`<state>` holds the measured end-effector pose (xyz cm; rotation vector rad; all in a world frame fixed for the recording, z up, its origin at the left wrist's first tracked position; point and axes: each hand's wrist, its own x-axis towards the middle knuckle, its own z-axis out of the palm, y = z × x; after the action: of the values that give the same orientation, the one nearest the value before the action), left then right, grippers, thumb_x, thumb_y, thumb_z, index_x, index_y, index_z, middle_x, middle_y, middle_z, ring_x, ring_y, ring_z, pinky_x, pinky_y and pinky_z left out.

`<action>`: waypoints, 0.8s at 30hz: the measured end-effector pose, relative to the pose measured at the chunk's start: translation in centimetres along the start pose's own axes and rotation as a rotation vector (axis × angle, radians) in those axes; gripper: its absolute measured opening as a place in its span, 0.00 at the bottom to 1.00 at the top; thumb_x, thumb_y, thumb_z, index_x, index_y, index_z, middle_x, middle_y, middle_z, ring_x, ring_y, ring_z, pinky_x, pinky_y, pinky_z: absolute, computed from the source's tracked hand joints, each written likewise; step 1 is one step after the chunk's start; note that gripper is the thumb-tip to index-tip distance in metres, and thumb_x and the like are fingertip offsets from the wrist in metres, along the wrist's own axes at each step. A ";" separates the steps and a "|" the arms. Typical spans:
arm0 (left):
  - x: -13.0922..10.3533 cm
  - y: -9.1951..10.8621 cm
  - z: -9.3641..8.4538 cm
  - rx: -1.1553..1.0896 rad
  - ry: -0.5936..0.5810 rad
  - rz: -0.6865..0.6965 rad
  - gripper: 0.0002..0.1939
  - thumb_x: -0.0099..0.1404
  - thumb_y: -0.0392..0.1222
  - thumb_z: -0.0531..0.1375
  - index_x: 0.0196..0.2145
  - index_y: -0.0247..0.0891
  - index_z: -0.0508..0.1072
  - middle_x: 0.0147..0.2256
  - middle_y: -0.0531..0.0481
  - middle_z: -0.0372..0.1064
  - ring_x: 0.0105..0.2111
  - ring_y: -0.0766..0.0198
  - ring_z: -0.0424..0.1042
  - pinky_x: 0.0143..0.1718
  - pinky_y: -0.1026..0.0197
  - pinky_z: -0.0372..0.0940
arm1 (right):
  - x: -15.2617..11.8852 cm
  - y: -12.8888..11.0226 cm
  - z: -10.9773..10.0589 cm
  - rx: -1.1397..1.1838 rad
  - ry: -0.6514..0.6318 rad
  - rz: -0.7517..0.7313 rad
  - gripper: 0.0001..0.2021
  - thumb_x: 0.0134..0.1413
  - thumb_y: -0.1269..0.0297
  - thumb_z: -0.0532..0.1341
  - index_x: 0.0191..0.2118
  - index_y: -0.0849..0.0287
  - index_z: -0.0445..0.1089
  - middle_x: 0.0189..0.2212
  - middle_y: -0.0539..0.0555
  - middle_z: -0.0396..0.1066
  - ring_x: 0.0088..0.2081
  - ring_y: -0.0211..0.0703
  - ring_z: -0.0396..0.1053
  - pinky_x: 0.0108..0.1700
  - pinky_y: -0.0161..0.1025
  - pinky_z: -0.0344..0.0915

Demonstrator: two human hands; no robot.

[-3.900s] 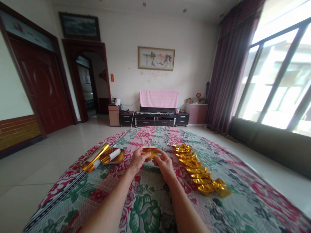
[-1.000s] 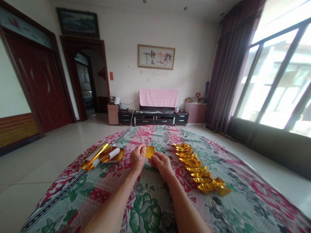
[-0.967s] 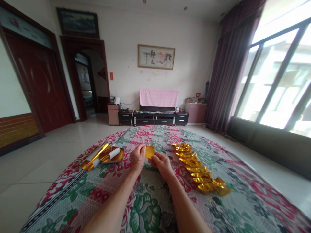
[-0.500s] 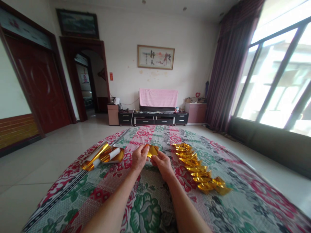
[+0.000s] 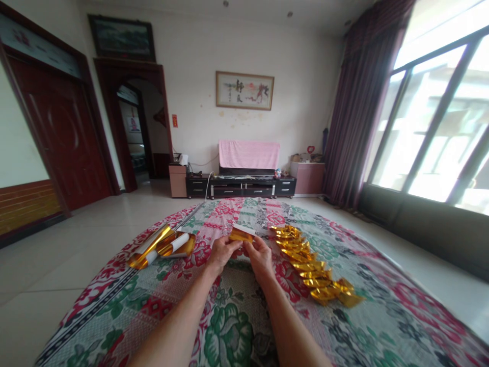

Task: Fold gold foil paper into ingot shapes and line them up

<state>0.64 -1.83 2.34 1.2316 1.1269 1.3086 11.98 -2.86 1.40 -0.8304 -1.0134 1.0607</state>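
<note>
The grip was narrow on both sides: left hand (image 5: 224, 254) and right hand (image 5: 261, 255) pinched a gold paper piece (image 5: 242, 236) between them over the flowered cloth (image 5: 229, 331), probably to keep it steady and level. Curled gold sheets (image 5: 159, 247) lay left and folded gold pieces (image 5: 305, 257) right, perhaps so the two kinds did not mix

Forearms (image 5: 175, 316) angled inward, left hand (image 5: 222, 253) beside right hand (image 5: 262, 258) (almost touching), fingers (image 5: 263, 244) pinched.
</note>
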 end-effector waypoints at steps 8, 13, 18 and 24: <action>0.2 0.2 -0.9 -0.010 -0.012 -0.020 0.15 0.46 0.47 0.64 0.26 0.31 0.72 0.20 0.50 0.70 0.19 0.67 0.70 0.21 0.67 0.61 | 0.1 0.1 -0.2 -0.006 0.020 0.064 0.23 0.32 0.56 0.65 0.38 0.62 0.68 0.20 0.48 0.69 0.21 0.36 0.66 0.27 0.33 0.63; 0.0 0.4 -1.0 -0.074 -0.076 -0.029 0.15 0.49 0.48 0.61 0.26 0.30 0.71 0.21 0.50 0.70 0.18 0.68 0.70 0.19 0.68 0.61 | 0.1 0.0 -0.3 0.006 0.022 0.087 0.22 0.32 0.57 0.66 0.37 0.62 0.68 0.20 0.47 0.69 0.21 0.34 0.65 0.26 0.32 0.63; 0.2 0.4 -1.3 -0.058 -0.055 -0.064 0.16 0.53 0.49 0.56 0.27 0.30 0.72 0.23 0.47 0.71 0.19 0.66 0.70 0.18 0.67 0.60 | 0.2 0.1 -0.5 0.049 0.035 0.135 0.21 0.31 0.58 0.66 0.36 0.61 0.68 0.20 0.48 0.69 0.21 0.34 0.65 0.25 0.32 0.62; 0.4 0.6 -1.8 0.112 0.069 0.191 0.17 0.53 0.42 0.54 0.40 0.34 0.72 0.30 0.49 0.72 0.22 0.68 0.70 0.23 0.68 0.62 | 0.4 -0.4 -0.9 0.159 0.104 0.174 0.15 0.31 0.61 0.66 0.30 0.61 0.66 0.20 0.48 0.67 0.20 0.31 0.63 0.23 0.29 0.61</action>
<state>-1.23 -1.47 2.92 1.4137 1.1669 1.4568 12.97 -2.60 1.55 -0.8452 -0.7692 1.2169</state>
